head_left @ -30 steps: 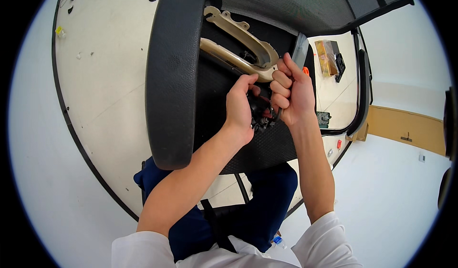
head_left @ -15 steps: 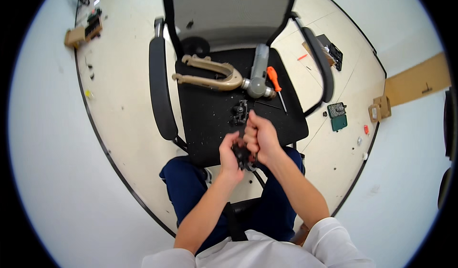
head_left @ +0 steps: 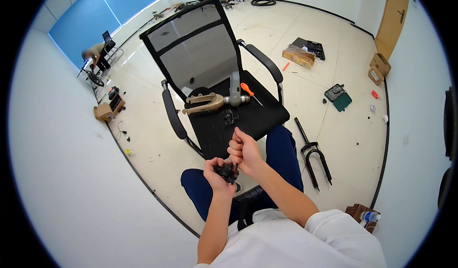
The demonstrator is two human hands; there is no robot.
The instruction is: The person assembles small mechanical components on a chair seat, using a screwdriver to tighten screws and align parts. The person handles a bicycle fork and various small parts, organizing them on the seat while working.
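My left hand (head_left: 217, 176) is closed around a small black mechanical part (head_left: 226, 172), held above my lap; its kind is unclear. Just above and to the right, my right hand (head_left: 243, 149) is curled into a fist against that part. A thin dark piece shows below its fingers, but what it grips is mostly hidden. On the chair seat (head_left: 214, 137) ahead lies another small black part (head_left: 230, 118). Behind it rest a tan fork (head_left: 210, 102) joined to a grey tube piece (head_left: 235, 94), and a screwdriver with an orange handle (head_left: 246, 88).
Armrests (head_left: 174, 115) flank the seat. To the right, a black bicycle fork (head_left: 312, 153) and an opened green case (head_left: 338, 97) lie on the floor. Cardboard boxes (head_left: 298, 56) sit farther off. Another person (head_left: 98, 53) bends beside a bicycle (head_left: 94, 78) at the far left.
The view has tilted up and turned, bringing the far room and black fork into sight. Both hands stay together at the black part, which now shows more clearly in my left hand.
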